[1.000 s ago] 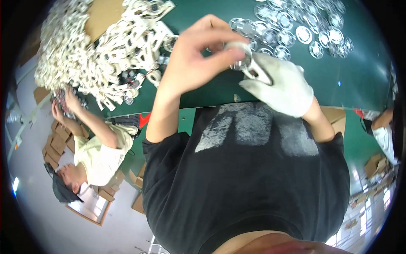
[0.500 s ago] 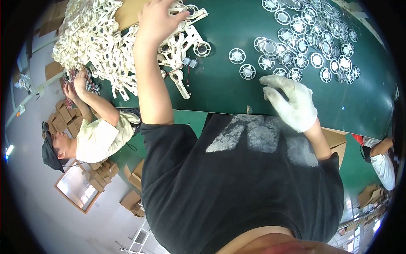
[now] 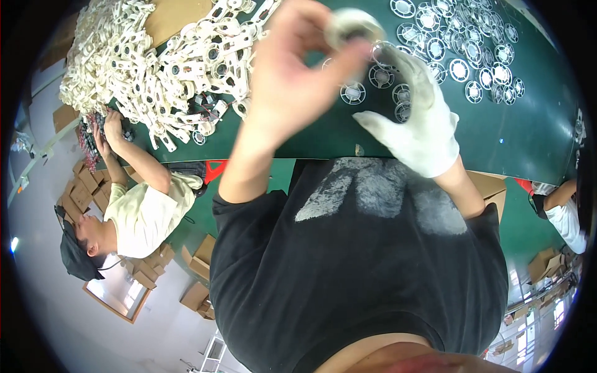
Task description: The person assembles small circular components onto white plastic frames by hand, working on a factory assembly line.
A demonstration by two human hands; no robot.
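1. Dark-green, smooth-topped table (image 3: 528,140) spreads before us, with brown cardboard boxes (image 3: 79,191) stacked on the floor beyond its left side.
2. Our bare left hand (image 3: 289,84) is raised above the table, thumb and fingers clamped on a white, rounded, ring-like part (image 3: 362,20). Both are blurred, so we cannot make out the part's finer shape.
3. Our right hand (image 3: 423,121), in a white fabric glove, is lifted just beside it, palm turned toward the left hand. Its thumb and fingers stand well apart, and we see nothing clamped between them.
4. Near the gloved fingers lie many clear, round, spoked plastic discs (image 3: 459,69), scattered and overlapping toward the upper right. We cannot tell whether the fingertips touch any.
5. To our left, a broad heap of off-white, long-armed plastic pieces (image 3: 143,74) surrounds a flat tan cardboard sheet (image 3: 180,13).
6. Past that heap, a co-worker in a pale-yellow shirt and black cap (image 3: 146,214) has both hands at a pile of small parts with red wires (image 3: 91,146).
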